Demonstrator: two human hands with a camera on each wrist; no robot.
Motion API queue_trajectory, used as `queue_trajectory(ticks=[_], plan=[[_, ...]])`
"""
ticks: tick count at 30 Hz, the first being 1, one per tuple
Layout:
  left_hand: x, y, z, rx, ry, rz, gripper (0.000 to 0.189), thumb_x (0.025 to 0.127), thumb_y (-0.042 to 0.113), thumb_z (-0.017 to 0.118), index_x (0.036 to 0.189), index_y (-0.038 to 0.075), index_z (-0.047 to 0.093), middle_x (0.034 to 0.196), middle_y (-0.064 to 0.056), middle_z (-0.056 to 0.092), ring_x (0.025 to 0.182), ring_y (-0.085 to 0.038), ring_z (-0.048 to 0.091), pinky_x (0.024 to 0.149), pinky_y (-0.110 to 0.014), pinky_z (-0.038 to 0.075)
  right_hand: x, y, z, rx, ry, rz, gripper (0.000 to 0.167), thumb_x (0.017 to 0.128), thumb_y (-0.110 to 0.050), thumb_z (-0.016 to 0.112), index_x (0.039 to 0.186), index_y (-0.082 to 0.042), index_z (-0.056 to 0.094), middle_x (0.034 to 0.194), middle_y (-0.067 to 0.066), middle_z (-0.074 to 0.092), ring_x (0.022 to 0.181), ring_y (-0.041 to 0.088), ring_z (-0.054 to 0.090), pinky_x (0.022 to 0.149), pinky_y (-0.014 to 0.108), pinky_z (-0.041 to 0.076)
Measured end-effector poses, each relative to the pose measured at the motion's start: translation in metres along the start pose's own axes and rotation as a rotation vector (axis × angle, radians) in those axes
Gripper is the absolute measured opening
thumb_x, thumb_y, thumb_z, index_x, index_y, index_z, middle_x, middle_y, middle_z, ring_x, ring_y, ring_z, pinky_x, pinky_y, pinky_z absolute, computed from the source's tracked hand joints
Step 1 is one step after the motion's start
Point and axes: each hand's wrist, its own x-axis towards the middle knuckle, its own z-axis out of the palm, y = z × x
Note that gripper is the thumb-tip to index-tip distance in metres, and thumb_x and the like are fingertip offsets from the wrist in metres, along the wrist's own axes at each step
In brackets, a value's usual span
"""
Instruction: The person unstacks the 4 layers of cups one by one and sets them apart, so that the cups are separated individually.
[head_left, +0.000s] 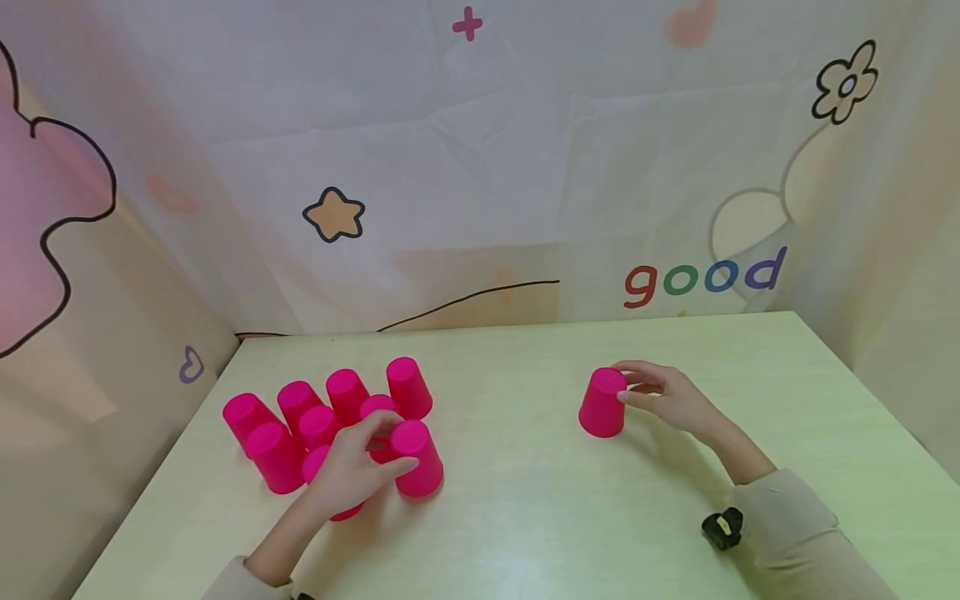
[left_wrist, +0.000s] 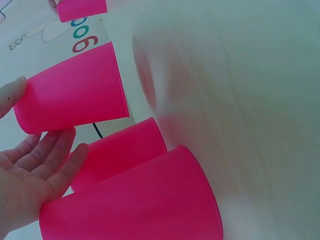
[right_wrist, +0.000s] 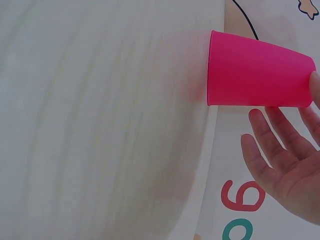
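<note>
My left hand [head_left: 348, 471] pinches an upside-down pink cup [head_left: 422, 468] near its closed end, thumb on one side and fingers on the other. In the left wrist view, that pink cup [left_wrist: 75, 92] shows its rim close over the table. Several more pink cups [head_left: 276, 462] stand mouth down in a cluster behind and left of this hand, which partly hides some of them. Over on the right, my right hand [head_left: 675, 402] grips a single inverted pink cup [head_left: 602, 407] by its upper part. The right wrist view shows this pink cup [right_wrist: 257, 72] between thumb and fingers.
A pale wooden table [head_left: 525, 517] lies under everything, with bare surface between the two held cups. A printed cloth [head_left: 480, 183] hangs along its back and sides. A black device [head_left: 723, 528] sits at the right sleeve.
</note>
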Motion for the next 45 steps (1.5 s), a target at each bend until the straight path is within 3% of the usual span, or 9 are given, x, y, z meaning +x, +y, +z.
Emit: queue_trajectory(ticks=[5,17,27,45], plan=[[-0.005,-0.001,-0.005,-0.016,0.021,-0.039,0.044,0.071,0.020,0.078,0.109,0.012,0.056,0.102,0.000,0.060,0.096,-0.019,0.056,0.082,-0.040,0.049,0.000,-0.001,-0.001,0.003,-0.002,-0.011,0.046,0.087,-0.014,0.061,0.128,0.000,0.047,0.116,0.021,0.055,0.102,0.036,0.054,0.077,0.039,0.051],[-0.016,-0.008,-0.016,-0.012,0.056,-0.066,0.047,0.072,0.025,0.077,0.111,0.011,0.055,0.102,-0.001,0.060,0.095,-0.018,0.056,0.083,-0.042,0.048,-0.001,-0.008,-0.002,0.005,-0.013,-0.013,0.046,0.088,-0.015,0.060,0.129,0.001,0.046,0.115,0.021,0.055,0.102,0.036,0.053,0.077,0.038,0.051],[-0.021,-0.017,-0.023,0.031,0.088,-0.030,0.046,0.072,0.023,0.078,0.110,0.011,0.055,0.100,0.001,0.060,0.093,-0.017,0.057,0.080,-0.038,0.050,-0.002,-0.005,-0.002,0.004,-0.012,-0.009,0.047,0.087,-0.015,0.061,0.129,0.001,0.045,0.115,0.021,0.055,0.102,0.036,0.053,0.076,0.036,0.051],[-0.026,-0.014,-0.025,0.094,0.072,-0.133,0.049,0.071,0.021,0.078,0.111,0.007,0.054,0.104,-0.005,0.058,0.096,-0.022,0.056,0.078,-0.036,0.052,-0.001,-0.001,-0.001,0.002,-0.007,0.008,0.047,0.087,-0.017,0.061,0.128,-0.001,0.047,0.116,0.021,0.055,0.103,0.037,0.053,0.078,0.040,0.051]])
